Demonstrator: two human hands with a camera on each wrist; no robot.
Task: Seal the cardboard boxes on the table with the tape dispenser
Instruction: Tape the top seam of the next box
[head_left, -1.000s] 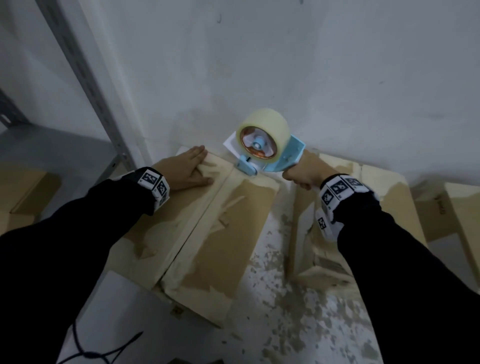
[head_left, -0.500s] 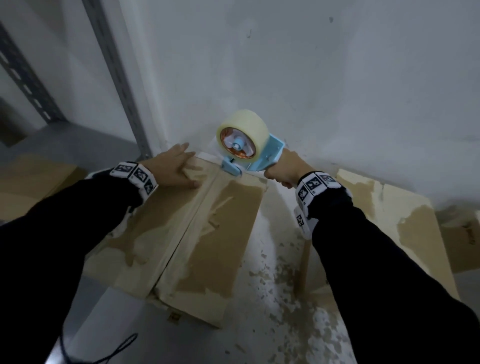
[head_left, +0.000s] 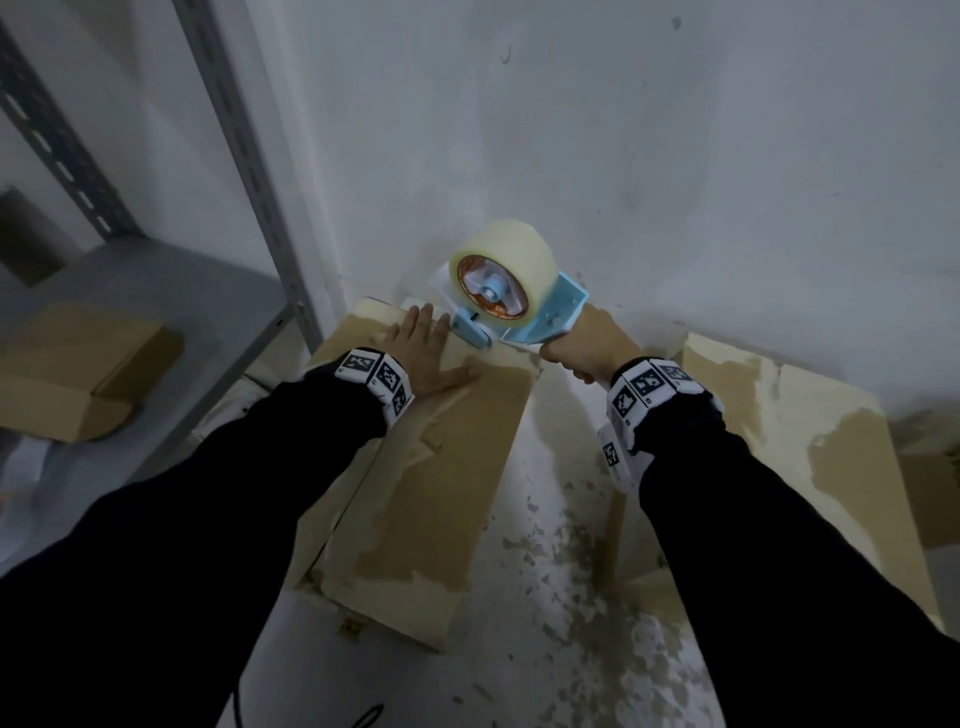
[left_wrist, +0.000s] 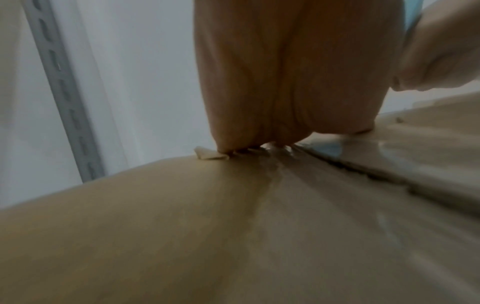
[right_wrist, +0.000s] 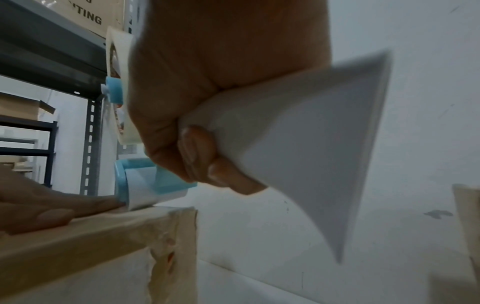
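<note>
A worn brown cardboard box (head_left: 436, 499) lies lengthwise on the white table, its flaps closed along a centre seam. My left hand (head_left: 423, 348) rests flat on the box's far end with straight fingers (left_wrist: 259, 82). My right hand (head_left: 582, 345) grips the white handle (right_wrist: 298, 144) of a light-blue tape dispenser (head_left: 511, 306) carrying a roll of clear tape (head_left: 511, 262). The dispenser's front roller (right_wrist: 137, 191) touches the box's far edge, right beside my left fingertips. A second worn box (head_left: 810, 447) lies to the right.
A white wall stands directly behind the boxes. A grey metal shelf post (head_left: 249, 171) rises at the left, with a brown box (head_left: 78, 364) on the shelf beside it. The table top (head_left: 545, 597) between the two boxes is stained and flaked. A black cord (head_left: 244, 712) lies at the near edge.
My left hand has shifted right along the far end toward the seam. The dispenser has come down onto the box's far edge beside it. The head view has turned left.
</note>
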